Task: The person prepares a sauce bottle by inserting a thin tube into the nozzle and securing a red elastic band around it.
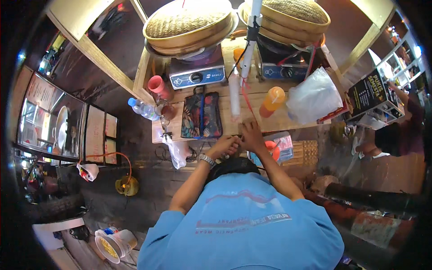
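My left hand (226, 145), with a metal watch on the wrist, is at the counter's front edge, its fingers curled against my right hand (251, 135). Whether anything small is pinched between them cannot be made out. A red plastic string (248, 99) hangs from a white pole (251, 44) down to my right hand. Behind the hands stands a clear bottle (234, 96). An orange-capped sauce bottle (271, 101) is to its right, and a dark patterned fabric pouch (201, 116) lies to its left.
Two bamboo steamers (189, 25) (293, 20) sit over gas stoves (197, 76) (285, 69). A pink cup (158, 85), water bottle (143, 108) and glass mug (165, 110) are at left; plastic bags (315, 96) are at right. A person (405, 128) is at far right.
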